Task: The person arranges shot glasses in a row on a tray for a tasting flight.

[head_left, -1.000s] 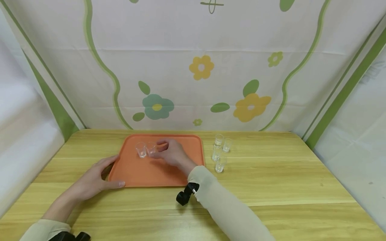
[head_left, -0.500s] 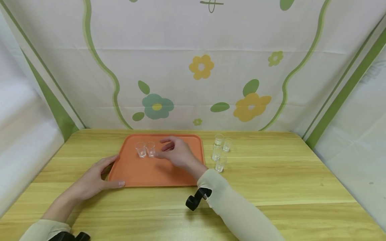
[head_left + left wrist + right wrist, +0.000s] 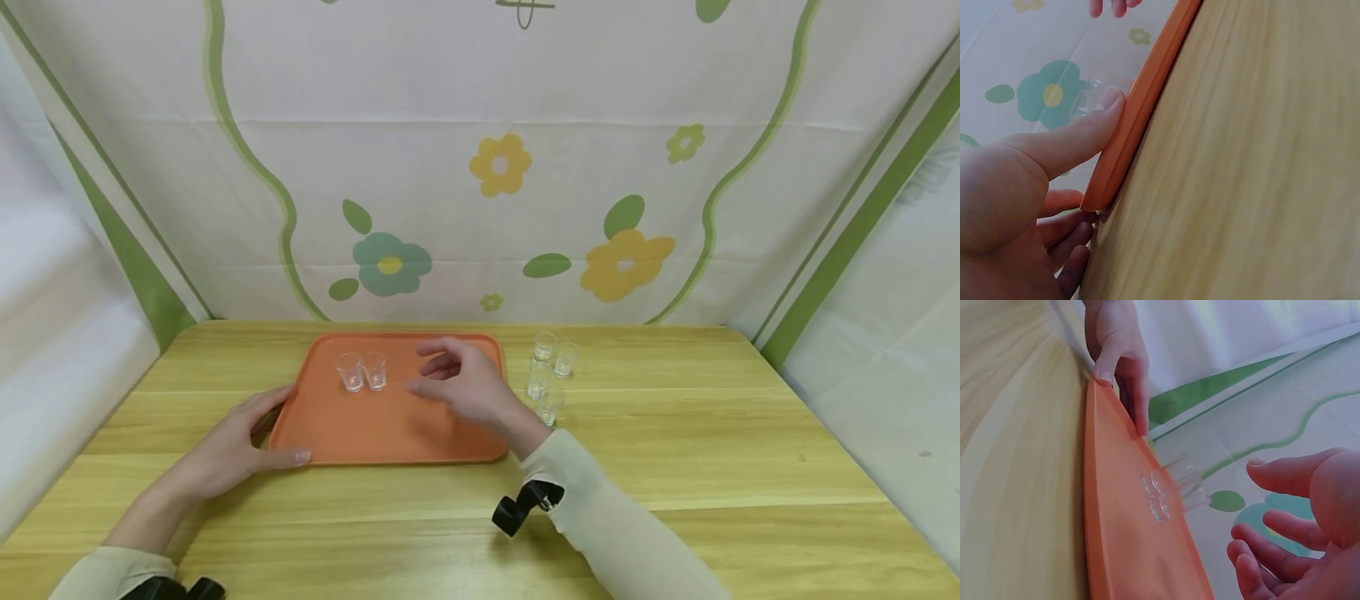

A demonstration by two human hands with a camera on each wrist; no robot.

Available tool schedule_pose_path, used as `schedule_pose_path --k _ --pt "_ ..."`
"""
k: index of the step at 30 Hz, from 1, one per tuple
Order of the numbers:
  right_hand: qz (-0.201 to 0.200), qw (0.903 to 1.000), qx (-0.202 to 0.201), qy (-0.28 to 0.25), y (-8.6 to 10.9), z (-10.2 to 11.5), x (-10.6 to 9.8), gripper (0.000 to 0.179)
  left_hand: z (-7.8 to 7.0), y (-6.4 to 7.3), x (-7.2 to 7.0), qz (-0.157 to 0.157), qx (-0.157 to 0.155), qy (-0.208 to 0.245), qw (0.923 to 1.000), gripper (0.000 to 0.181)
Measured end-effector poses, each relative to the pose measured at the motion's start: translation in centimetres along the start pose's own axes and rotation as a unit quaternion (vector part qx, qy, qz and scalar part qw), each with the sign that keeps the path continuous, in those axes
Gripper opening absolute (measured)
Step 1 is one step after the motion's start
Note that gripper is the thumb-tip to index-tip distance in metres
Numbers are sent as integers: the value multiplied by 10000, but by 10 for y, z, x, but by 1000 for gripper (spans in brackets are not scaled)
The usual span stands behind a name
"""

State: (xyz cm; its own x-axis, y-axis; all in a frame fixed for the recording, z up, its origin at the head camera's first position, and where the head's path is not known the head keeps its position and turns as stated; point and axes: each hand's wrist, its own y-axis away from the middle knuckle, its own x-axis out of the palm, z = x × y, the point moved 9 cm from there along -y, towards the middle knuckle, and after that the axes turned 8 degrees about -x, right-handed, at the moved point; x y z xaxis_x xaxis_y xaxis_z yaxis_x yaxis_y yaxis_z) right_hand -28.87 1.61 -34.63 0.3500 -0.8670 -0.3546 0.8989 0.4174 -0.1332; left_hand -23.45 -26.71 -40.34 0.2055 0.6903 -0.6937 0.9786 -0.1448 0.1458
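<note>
An orange tray (image 3: 345,429) lies on the table, its front left corner between the thumb and fingers of my left hand (image 3: 232,446). In the left wrist view the thumb (image 3: 1079,140) lies along the tray's front rim and the fingers are at its side. Two clear shot glasses stand upright side by side on the tray, a left one (image 3: 351,375) and a right one (image 3: 376,373). My right hand (image 3: 468,383) is over the tray's right half, fingers apart and loosely bent, holding nothing. The right wrist view shows a gap between its fingers and the glasses.
Several more clear shot glasses (image 3: 538,379) stand grouped on the wooden table (image 3: 712,433) just right of the tray. A white cloth backdrop (image 3: 420,183) with printed flowers rises behind the table, with cloth at both sides too.
My right hand has let go of the right shot glass on the tray and drawn back to the right. The left hand and tray stay in place.
</note>
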Motion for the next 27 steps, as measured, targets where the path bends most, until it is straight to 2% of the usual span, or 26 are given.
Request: schedule_pose_path --k 5,15,27 --pt "-31 9998 -160 -69 8 3 -11 47 1 0 0 37 -20 54 10000 104" --pt "-29 9990 -439 122 25 9 -34 44 3 0 0 34 -19 -46 10000 104" --pt "207 9946 -1007 164 38 16 -67 40 3 1 -1 9 -18 -92 10000 103"
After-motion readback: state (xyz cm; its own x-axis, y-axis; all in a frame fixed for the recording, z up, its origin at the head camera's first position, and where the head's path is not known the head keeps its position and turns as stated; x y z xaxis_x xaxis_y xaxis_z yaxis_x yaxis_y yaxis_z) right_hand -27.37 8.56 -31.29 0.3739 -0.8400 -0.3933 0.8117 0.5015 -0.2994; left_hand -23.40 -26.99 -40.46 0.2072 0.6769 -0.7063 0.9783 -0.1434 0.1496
